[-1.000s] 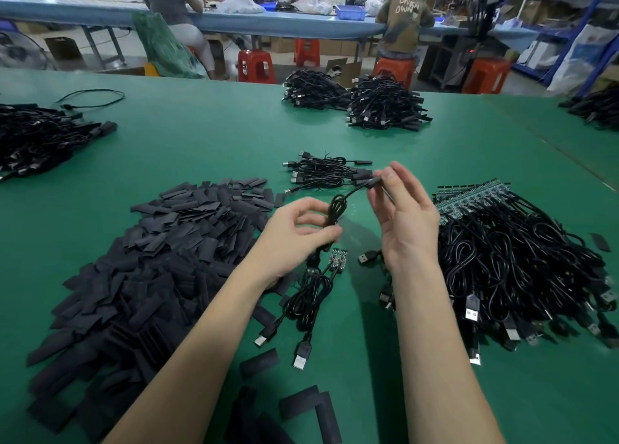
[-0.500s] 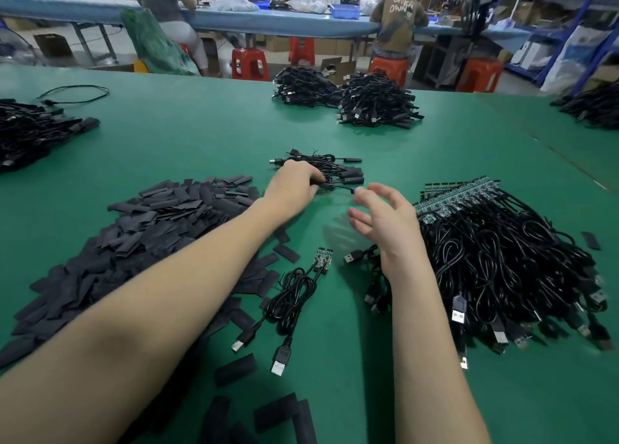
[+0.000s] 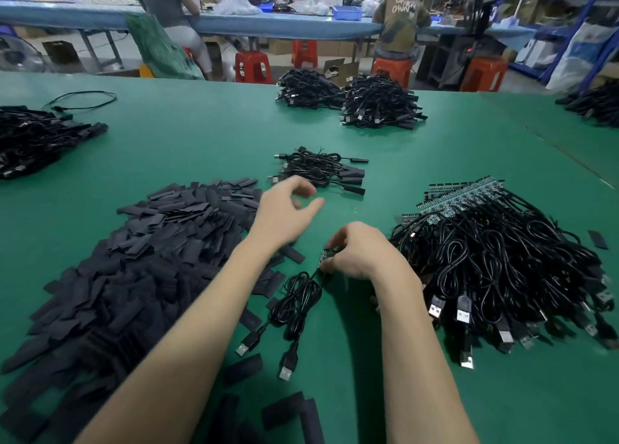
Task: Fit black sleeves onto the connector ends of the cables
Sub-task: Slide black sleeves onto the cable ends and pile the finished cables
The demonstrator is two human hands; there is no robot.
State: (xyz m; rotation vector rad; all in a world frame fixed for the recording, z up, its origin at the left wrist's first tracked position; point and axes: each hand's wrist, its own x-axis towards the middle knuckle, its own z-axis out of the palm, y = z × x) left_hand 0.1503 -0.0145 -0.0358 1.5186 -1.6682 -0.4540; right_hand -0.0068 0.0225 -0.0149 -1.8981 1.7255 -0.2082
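A big heap of flat black sleeves [image 3: 140,262] covers the table's left half. Two coiled black cables [image 3: 296,301] lie in front of me, USB plugs toward me and small green circuit-board ends at the far tip. My right hand [image 3: 360,252] pinches those board ends. My left hand [image 3: 284,210] hovers empty over the table, fingers loosely curled, blurred, just short of a small bundle of sleeved cables [image 3: 321,170]. A large pile of bare cables [image 3: 502,269] lies at the right.
Two cable heaps [image 3: 351,100] sit at the table's far side, another heap [image 3: 37,135] at the far left, one more [image 3: 594,103] at the far right. Loose sleeves [image 3: 291,413] lie near the front edge. People sit at a blue bench beyond.
My left hand set a sleeved cable on the small bundle, let go and has drawn back. My right hand dropped onto the board ends of the two coiled cables.
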